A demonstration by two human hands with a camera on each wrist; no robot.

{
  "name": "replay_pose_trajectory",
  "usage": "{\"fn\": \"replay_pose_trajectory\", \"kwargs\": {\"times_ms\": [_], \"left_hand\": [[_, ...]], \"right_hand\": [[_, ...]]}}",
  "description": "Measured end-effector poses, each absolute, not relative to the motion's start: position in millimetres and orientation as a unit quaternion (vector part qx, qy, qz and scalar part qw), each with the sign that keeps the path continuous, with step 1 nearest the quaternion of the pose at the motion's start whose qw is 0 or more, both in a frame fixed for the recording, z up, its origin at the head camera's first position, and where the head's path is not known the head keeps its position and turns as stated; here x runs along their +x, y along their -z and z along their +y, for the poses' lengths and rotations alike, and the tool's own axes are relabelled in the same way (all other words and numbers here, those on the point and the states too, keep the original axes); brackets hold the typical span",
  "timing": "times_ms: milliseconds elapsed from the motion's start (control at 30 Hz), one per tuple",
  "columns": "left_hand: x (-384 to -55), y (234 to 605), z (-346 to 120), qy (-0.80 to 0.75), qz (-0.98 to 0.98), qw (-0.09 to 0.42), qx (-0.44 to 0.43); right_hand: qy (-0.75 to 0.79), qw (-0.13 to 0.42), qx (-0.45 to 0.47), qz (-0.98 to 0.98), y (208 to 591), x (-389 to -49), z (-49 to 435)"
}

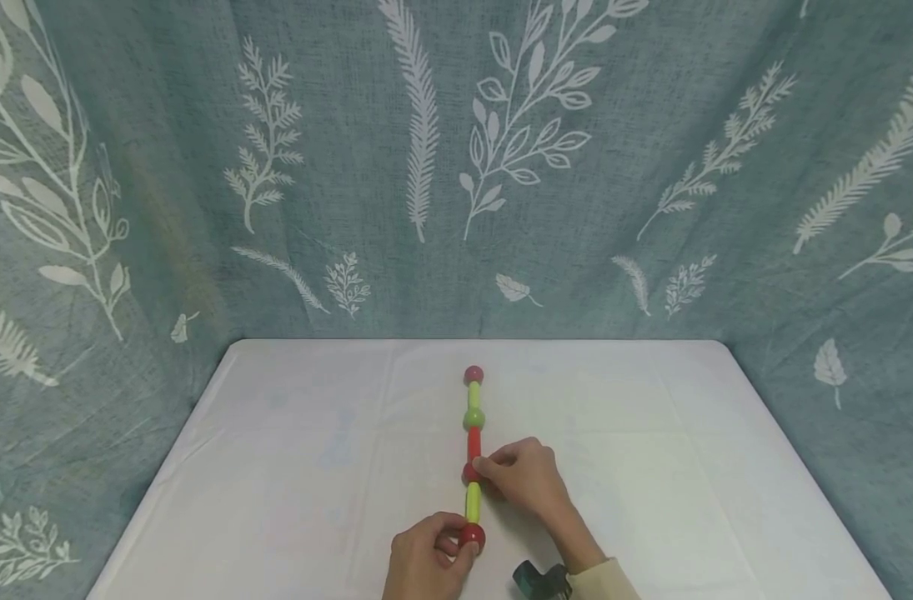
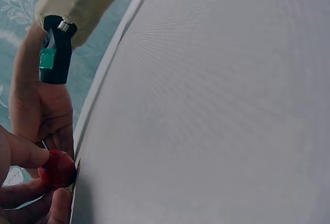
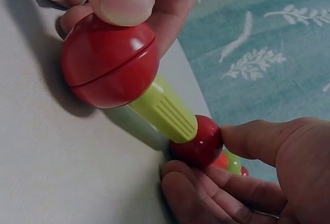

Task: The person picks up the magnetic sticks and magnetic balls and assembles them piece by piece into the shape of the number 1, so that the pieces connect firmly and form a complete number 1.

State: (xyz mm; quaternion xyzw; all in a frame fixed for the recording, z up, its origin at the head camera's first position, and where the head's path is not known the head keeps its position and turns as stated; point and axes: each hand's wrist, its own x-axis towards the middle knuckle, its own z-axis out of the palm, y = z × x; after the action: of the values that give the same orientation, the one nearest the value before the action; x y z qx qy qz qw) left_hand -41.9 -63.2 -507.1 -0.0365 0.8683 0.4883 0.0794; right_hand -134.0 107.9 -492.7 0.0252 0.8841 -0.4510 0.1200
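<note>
A straight row of balls and short rods lies joined on the white table (image 1: 313, 467), running away from me. My left hand (image 1: 429, 554) pinches the nearest red ball (image 3: 108, 61) between thumb and fingers. From that ball a ribbed yellow-green rod (image 3: 167, 113) leads to a second red ball (image 3: 201, 141), which my right hand (image 1: 527, 475) pinches. Beyond it come a red rod (image 1: 474, 442), a green ball (image 1: 474, 418), another yellow-green rod (image 1: 474, 395) and a pinkish-red ball (image 1: 474, 374) at the far end.
A dark wrist camera (image 1: 539, 581) sits on my right wrist beside a beige sleeve (image 1: 606, 581). Behind the table's far edge hangs a blue-green curtain (image 1: 441, 275) with white leaf prints, which also covers both sides.
</note>
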Motion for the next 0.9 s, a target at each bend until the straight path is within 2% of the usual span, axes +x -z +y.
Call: {"fn": "replay_pose_trajectory", "kwargs": {"times_ms": [500, 900], "left_hand": [[-43.5, 506.6, -64.4, -0.493, 0.865, 0.094, -0.030], [-44.0, 503.9, -69.7, -0.493, 0.865, 0.089, -0.016]], "right_hand": [[0.454, 0.125, 0.018, 0.882, 496.3, -136.1, 110.7], [0.422, 0.102, 0.016, 0.901, 489.3, -138.4, 122.9]]}}
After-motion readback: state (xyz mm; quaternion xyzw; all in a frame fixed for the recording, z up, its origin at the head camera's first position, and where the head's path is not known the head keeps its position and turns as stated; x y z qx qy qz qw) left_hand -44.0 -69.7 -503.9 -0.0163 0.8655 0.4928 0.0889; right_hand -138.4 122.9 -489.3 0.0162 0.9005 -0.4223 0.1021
